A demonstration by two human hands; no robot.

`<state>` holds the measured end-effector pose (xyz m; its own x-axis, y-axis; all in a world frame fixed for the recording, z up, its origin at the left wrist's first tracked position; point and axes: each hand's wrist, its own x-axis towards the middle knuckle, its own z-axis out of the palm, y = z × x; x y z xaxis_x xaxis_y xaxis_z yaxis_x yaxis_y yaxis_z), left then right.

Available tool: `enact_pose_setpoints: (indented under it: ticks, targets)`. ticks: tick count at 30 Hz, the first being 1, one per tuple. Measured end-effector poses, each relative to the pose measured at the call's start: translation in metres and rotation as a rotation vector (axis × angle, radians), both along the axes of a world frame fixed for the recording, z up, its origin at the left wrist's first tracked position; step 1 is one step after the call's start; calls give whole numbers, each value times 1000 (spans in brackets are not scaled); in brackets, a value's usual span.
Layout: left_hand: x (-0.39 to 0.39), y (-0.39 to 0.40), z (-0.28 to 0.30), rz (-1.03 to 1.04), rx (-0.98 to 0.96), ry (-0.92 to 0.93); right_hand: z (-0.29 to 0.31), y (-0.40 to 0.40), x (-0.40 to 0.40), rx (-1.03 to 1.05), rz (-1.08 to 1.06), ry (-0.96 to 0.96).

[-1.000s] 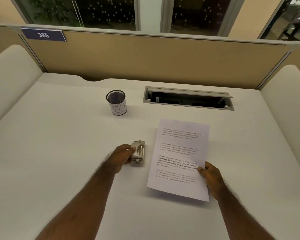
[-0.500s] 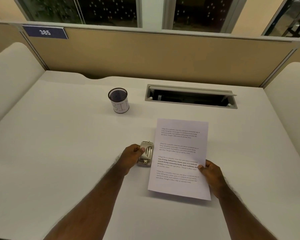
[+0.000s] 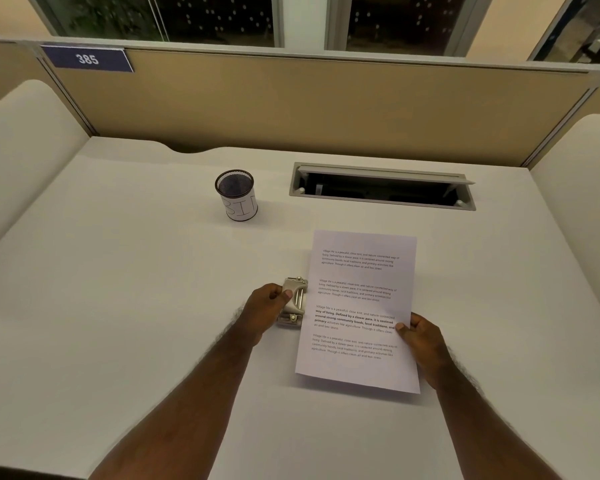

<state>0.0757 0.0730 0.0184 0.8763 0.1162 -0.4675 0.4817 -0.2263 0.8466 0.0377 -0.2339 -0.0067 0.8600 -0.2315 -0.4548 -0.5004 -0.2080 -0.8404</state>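
A white sheet of printed paper [image 3: 361, 299] lies slightly raised over the white desk [image 3: 118, 289], its left edge meeting a small metal hole punch [image 3: 294, 301]. My left hand [image 3: 265, 308] grips the punch from the left, thumb on top. Holding the sheet's right edge is my right hand [image 3: 421, 339], which pinches it with the thumb on the page. The paper covers the punch's right side.
A black mesh cup labelled BIN [image 3: 237, 195] stands behind the punch. An open cable slot [image 3: 381, 187] is sunk into the desk at the back. Beige partition panels [image 3: 326, 105] wall in the desk on three sides.
The punch and the paper's left edge have come together; the sheet has turned straighter and now overlaps the punch's right side. Both hands keep their holds.
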Motion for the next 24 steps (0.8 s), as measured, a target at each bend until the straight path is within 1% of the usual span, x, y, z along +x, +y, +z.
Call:
enact_pose_setpoints:
  ticks: [13, 16, 24]
  targets:
    - [1, -20, 0, -3, 6, 5, 3, 4, 0, -7, 49, -6]
    - [2, -25, -2, 26, 35, 0, 2, 4, 0, -8, 51, 2]
    - [8, -30, -1, 112, 18, 44, 2, 4, 1, -23, 69, 0]
